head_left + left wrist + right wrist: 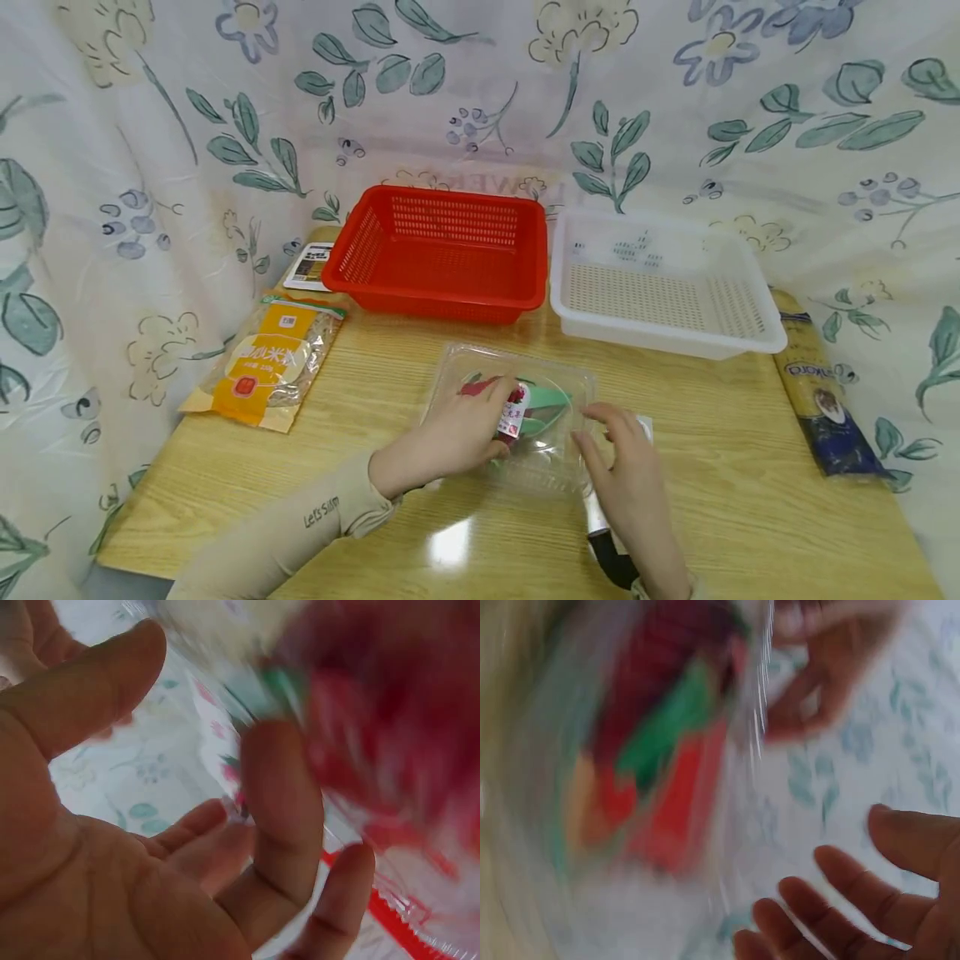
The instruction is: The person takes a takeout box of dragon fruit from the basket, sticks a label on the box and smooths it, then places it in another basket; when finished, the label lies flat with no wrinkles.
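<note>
A clear plastic clamshell box [453,360] lies on the wooden table, with red and green items inside; their kind is unclear through the plastic. A white label with red print [512,412] shows on its top. Over the box's left part is my left hand [461,433], fingers bent near the label, not closed round anything. My right hand [630,471] is at the box's right edge, thumb and fingers apart. Partly hidden beside that hand lies a tool with a black handle [617,565] and a shiny metal part. Both wrist views are blurred but show spread fingers beside the box.
Behind the box stand a red plastic basket [442,304] and a white plastic basket [667,333]. An orange-and-clear food bag [262,358] lies left, near a black-and-white packet [309,268]. At the right edge lies a yellow-and-blue packet [821,400]. A floral curtain hangs behind.
</note>
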Action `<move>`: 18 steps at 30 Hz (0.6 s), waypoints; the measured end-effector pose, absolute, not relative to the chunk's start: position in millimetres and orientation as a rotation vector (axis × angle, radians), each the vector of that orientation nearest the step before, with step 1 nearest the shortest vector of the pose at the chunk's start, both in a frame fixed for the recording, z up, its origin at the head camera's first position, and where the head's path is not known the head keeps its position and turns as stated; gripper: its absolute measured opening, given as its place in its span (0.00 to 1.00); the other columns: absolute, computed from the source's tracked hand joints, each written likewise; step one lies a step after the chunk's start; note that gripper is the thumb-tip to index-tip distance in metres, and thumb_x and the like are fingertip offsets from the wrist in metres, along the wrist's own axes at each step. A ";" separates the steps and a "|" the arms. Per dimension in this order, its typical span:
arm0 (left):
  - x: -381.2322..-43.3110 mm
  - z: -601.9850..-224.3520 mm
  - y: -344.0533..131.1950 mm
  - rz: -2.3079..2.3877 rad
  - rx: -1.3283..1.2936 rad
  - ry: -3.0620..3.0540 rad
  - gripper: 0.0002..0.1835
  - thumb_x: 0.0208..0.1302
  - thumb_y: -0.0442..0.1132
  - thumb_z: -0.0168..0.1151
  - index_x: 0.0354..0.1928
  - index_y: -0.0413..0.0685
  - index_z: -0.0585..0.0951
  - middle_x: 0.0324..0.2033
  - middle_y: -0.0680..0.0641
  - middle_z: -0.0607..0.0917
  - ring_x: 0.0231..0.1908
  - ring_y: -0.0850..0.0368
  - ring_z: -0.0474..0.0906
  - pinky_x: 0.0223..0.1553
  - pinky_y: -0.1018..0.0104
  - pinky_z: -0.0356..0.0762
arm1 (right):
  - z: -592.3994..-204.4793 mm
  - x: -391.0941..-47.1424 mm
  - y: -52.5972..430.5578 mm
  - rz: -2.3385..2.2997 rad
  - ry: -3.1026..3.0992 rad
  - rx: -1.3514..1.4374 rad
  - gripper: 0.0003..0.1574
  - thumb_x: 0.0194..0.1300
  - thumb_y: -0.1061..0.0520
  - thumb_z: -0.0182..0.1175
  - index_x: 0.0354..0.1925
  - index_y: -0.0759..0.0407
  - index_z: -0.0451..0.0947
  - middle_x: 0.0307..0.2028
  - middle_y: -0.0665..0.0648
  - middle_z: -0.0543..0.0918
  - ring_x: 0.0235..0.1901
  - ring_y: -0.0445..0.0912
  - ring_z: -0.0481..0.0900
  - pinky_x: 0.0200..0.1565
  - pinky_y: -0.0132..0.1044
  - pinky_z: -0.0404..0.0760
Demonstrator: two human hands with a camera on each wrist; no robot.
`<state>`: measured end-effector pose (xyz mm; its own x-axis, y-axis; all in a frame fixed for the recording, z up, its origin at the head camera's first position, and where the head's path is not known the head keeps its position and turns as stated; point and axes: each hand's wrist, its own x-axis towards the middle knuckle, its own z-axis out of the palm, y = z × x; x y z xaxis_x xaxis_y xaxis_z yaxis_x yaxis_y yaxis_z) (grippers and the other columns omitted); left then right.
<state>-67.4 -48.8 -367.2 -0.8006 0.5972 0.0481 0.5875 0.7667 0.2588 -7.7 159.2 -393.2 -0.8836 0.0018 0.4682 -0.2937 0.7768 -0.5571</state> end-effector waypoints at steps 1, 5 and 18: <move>-63.7 -368.8 -49.4 0.419 0.979 2.920 0.39 0.49 0.47 0.76 0.62 0.43 0.69 0.56 0.41 0.80 0.47 0.47 0.83 0.56 0.45 0.74 | -397.2 -7.2 149.8 0.879 -2.486 0.315 0.17 0.59 0.61 0.67 0.46 0.64 0.80 0.46 0.61 0.83 0.46 0.54 0.82 0.43 0.50 0.83; -50.6 -375.7 -51.4 0.346 0.984 3.048 0.38 0.56 0.50 0.71 0.67 0.47 0.70 0.67 0.37 0.70 0.51 0.41 0.81 0.55 0.45 0.76 | -418.2 -9.3 122.1 0.791 -2.397 0.586 0.20 0.71 0.50 0.54 0.47 0.64 0.81 0.51 0.61 0.83 0.52 0.55 0.80 0.50 0.50 0.81; -39.5 -411.7 -61.3 0.235 1.036 3.164 0.29 0.72 0.54 0.48 0.70 0.53 0.68 0.69 0.54 0.70 0.71 0.45 0.62 0.67 0.38 0.60 | -436.0 -14.1 118.1 0.448 -2.439 0.688 0.33 0.79 0.45 0.33 0.58 0.62 0.78 0.57 0.58 0.81 0.58 0.53 0.79 0.56 0.48 0.73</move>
